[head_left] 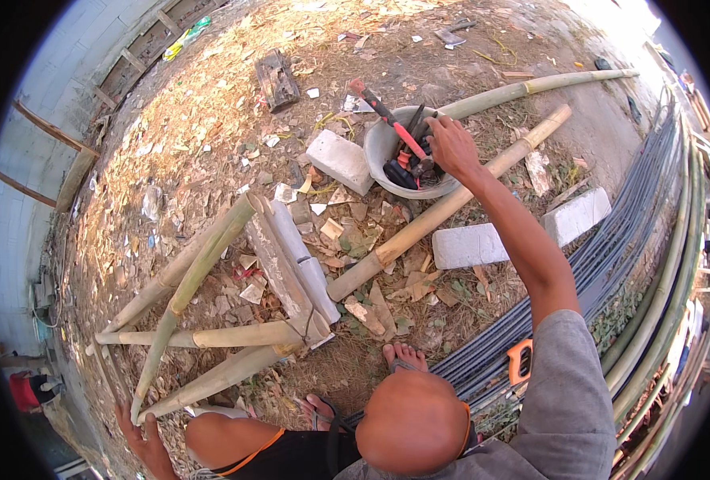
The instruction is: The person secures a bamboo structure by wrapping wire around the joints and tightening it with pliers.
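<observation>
Right hand (451, 147) overhangs a bucket (376, 148) of tools (400, 170).

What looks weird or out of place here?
An orange handle lies by the dark rods, apart from the tools in the grey bucket. Broken scraps litter the ground too, so it looks messy.

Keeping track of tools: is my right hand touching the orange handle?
Apart. The head view shows the right hand at the bucket, well away from the orange handle.
</observation>
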`<control>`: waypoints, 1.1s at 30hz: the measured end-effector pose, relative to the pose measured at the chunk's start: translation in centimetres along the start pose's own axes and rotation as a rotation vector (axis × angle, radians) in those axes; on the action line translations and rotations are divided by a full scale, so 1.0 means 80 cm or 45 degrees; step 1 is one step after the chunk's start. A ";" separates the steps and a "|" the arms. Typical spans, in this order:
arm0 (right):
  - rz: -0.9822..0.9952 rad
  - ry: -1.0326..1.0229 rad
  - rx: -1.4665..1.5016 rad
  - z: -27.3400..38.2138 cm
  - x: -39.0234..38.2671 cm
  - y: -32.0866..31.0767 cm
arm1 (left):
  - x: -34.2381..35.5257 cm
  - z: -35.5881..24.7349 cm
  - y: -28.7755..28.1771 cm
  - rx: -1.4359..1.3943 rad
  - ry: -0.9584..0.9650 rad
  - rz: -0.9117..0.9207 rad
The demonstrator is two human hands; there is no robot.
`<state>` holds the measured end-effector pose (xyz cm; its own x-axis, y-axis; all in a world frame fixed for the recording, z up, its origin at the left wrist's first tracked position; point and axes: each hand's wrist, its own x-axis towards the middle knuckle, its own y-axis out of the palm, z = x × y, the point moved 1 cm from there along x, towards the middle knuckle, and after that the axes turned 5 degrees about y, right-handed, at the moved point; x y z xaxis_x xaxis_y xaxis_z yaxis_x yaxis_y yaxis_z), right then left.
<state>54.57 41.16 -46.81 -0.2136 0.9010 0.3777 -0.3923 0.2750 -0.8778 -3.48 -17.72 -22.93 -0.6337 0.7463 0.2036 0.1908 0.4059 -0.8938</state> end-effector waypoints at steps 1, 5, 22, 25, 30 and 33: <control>0.037 -0.069 -0.178 -0.009 0.018 0.016 | -0.022 0.023 -0.015 -0.160 -0.180 0.027; -0.054 -0.442 -0.580 -0.047 0.077 0.066 | -0.111 0.094 -0.032 -0.111 -0.509 0.134; 0.646 0.037 -0.948 -0.008 0.040 0.072 | -0.229 0.122 0.047 -0.540 -0.895 0.103; 0.478 -0.165 -1.073 -0.027 0.024 0.066 | -0.229 0.126 0.059 -0.577 -0.893 0.124; 0.654 -0.221 -0.748 -0.013 0.030 0.055 | -0.236 0.141 0.062 -0.624 -0.898 0.150; 0.626 -0.153 -0.652 -0.017 0.036 0.023 | -0.233 0.152 0.073 -0.669 -0.889 0.167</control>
<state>54.44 44.72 -47.69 -0.3664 0.9258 -0.0927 0.2371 -0.0034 -0.9715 0.38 -35.69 -36.78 -0.8629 0.3812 -0.3318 0.5053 0.6577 -0.5587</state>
